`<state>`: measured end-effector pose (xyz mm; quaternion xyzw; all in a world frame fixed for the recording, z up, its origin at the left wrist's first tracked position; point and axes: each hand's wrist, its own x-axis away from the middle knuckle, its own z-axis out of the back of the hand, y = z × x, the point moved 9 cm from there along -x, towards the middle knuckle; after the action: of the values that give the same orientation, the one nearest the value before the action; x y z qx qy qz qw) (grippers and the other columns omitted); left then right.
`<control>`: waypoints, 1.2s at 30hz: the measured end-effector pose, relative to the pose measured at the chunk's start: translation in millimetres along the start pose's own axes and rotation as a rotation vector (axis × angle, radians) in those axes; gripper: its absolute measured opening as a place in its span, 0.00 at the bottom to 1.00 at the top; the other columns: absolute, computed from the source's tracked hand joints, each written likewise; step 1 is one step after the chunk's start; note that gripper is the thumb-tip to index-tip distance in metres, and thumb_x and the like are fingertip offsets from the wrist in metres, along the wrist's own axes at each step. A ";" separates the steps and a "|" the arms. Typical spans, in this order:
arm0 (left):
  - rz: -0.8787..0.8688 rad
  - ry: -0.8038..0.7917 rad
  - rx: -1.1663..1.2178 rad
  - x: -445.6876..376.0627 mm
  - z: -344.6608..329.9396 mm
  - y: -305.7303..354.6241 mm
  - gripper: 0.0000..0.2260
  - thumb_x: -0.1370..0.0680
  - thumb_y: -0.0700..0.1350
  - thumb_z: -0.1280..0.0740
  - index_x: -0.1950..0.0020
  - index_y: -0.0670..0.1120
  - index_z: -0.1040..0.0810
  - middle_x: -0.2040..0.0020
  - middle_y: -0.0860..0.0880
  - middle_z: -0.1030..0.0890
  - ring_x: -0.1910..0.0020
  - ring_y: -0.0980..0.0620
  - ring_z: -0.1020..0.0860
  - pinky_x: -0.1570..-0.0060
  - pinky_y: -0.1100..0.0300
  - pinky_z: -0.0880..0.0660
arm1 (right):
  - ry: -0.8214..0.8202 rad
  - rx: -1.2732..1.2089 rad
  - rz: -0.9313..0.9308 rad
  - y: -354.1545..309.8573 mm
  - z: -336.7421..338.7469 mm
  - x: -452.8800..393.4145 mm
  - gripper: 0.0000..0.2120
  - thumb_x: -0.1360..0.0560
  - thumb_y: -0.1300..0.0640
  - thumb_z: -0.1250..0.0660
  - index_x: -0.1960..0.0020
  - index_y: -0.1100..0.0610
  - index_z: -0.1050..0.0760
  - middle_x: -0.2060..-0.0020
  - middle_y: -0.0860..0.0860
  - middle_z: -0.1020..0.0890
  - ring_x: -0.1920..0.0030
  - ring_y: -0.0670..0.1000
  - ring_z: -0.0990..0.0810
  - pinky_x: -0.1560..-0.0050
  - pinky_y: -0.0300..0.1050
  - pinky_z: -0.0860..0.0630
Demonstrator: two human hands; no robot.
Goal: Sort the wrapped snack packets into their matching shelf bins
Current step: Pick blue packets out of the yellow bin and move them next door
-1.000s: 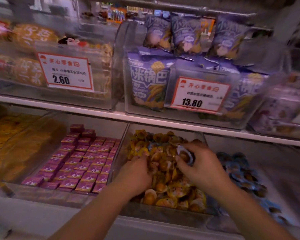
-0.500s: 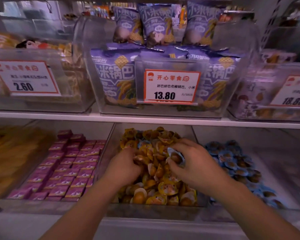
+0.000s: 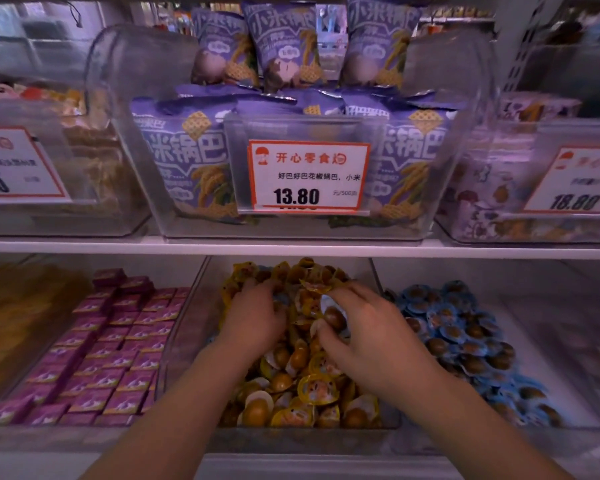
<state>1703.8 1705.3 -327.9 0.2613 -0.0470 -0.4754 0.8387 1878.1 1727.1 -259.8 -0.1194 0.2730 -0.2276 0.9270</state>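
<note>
Head view: both hands sit in the clear middle bin (image 3: pixel 184 327) on the lower shelf, amid yellow-wrapped egg packets (image 3: pixel 317 389); right hand (image 3: pixel 368 337) pinches a blue-rimmed egg packet (image 3: pixel 333 315) between thumb and fingers; left hand (image 3: pixel 253 320) lies fingers-down in the pile, its grasp hidden. Blue egg packets (image 3: pixel 465 341) fill the bin to the right, pink boxes (image 3: pixel 111 344) the left; purple crisp bags (image 3: pixel 187 161) stand above behind a 13.80 price tag (image 3: pixel 309 176).

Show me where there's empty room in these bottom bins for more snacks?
Bare floor shows in the blue-packet bin, right of the blue packets, and behind them. The yellow-packet bin is heaped, with the left hand and right hand inside. The pink boxes are tightly packed.
</note>
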 end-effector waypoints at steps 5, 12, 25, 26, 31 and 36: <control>0.075 0.151 0.323 20.1 40.1 -11.5 0.05 0.27 0.39 0.27 0.55 0.48 0.15 0.56 0.51 0.15 0.56 0.55 0.17 0.54 0.61 0.22 | 0.029 -0.220 -0.108 9.2 8.6 -3.8 0.07 0.25 0.50 0.35 0.58 0.53 0.27 0.63 0.48 0.26 0.62 0.47 0.26 0.64 0.46 0.29; 0.013 0.209 0.898 72.2 62.3 26.0 0.06 0.26 0.37 0.27 0.54 0.49 0.15 0.60 0.50 0.14 0.61 0.55 0.16 0.61 0.65 0.21 | -0.130 -0.810 -0.308 9.4 7.1 5.8 0.03 0.23 0.54 0.32 0.51 0.47 0.20 0.68 0.47 0.21 0.68 0.44 0.23 0.69 0.40 0.28; -0.142 0.180 0.721 79.3 52.3 63.9 0.07 0.22 0.42 0.32 0.53 0.55 0.17 0.63 0.58 0.17 0.71 0.62 0.24 0.74 0.74 0.33 | -0.176 -0.758 -0.693 109.1 60.2 52.8 0.17 0.31 0.40 0.26 0.48 0.49 0.17 0.53 0.50 0.15 0.54 0.50 0.17 0.59 0.50 0.19; -0.154 0.172 0.689 79.7 51.6 64.5 0.08 0.22 0.43 0.32 0.53 0.55 0.17 0.62 0.61 0.17 0.69 0.62 0.23 0.73 0.75 0.32 | -0.313 -0.711 -0.734 120.6 54.5 64.5 0.22 0.32 0.36 0.27 0.43 0.46 0.18 0.46 0.45 0.16 0.46 0.47 0.18 0.48 0.52 0.19; -0.258 0.149 0.453 78.8 52.5 65.2 0.08 0.22 0.44 0.32 0.51 0.58 0.18 0.52 0.59 0.20 0.53 0.62 0.22 0.55 0.73 0.29 | -0.302 -0.767 -0.855 151.2 49.0 76.0 0.21 0.24 0.41 0.35 0.40 0.55 0.21 0.47 0.50 0.14 0.43 0.51 0.17 0.37 0.53 0.24; -0.393 0.202 0.079 79.5 81.7 60.0 0.14 0.23 0.53 0.40 0.48 0.52 0.17 0.51 0.54 0.21 0.51 0.50 0.20 0.48 0.52 0.24 | 0.176 -0.986 -0.812 142.3 71.2 52.3 0.11 0.19 0.62 0.41 0.52 0.65 0.21 0.63 0.63 0.18 0.64 0.58 0.19 0.60 0.49 0.22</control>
<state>1766.7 1632.5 -242.1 0.3443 0.0706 -0.5988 0.7196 2007.9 1832.1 -274.0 -0.6063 0.3535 -0.4171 0.5774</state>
